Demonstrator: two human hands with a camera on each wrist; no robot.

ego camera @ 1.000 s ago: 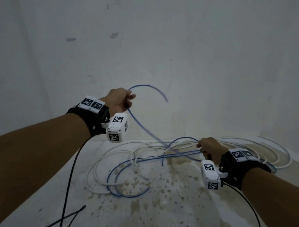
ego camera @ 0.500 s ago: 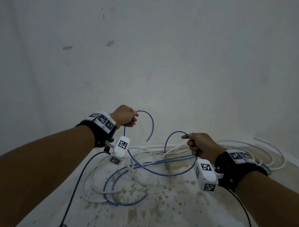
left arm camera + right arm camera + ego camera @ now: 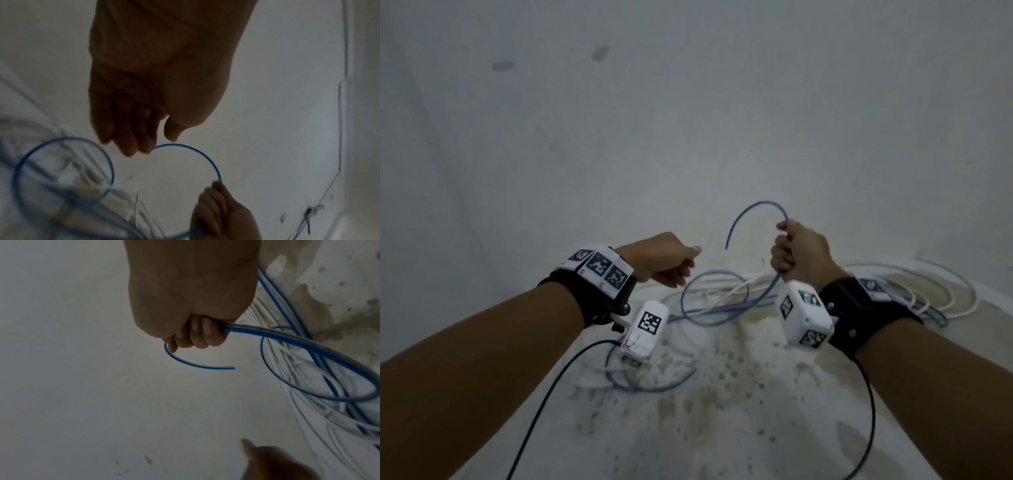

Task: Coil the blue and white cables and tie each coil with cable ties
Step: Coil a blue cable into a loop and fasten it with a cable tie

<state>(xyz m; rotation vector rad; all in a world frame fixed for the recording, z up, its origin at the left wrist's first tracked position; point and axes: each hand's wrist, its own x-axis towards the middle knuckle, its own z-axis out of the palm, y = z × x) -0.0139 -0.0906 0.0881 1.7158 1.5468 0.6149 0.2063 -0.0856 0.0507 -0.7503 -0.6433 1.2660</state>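
Observation:
My right hand (image 3: 796,253) is raised and grips the blue cable (image 3: 743,209) in a fist. The cable's free end arches up and left from the fist and hangs loose. Below the fist a blue loop (image 3: 714,298) runs down to the floor and over the white cable (image 3: 974,299). The right wrist view shows the fingers (image 3: 197,337) curled round doubled blue strands (image 3: 287,337), with the free end (image 3: 197,365) below them. My left hand (image 3: 667,262) hovers left of the loop and holds nothing. Its fingers (image 3: 131,142) are loosely extended in front of the blue arc (image 3: 205,157).
Both cables sprawl in tangled loops on a stained white floor (image 3: 722,411) where it meets a white wall (image 3: 688,120). White loops (image 3: 308,426) lie thickest at the right. Thin black leads (image 3: 544,404) hang from both wrist cameras toward me.
My left hand has let go of the blue cable's end and dropped. My right hand has risen and now holds the strands, with the free end arching above it.

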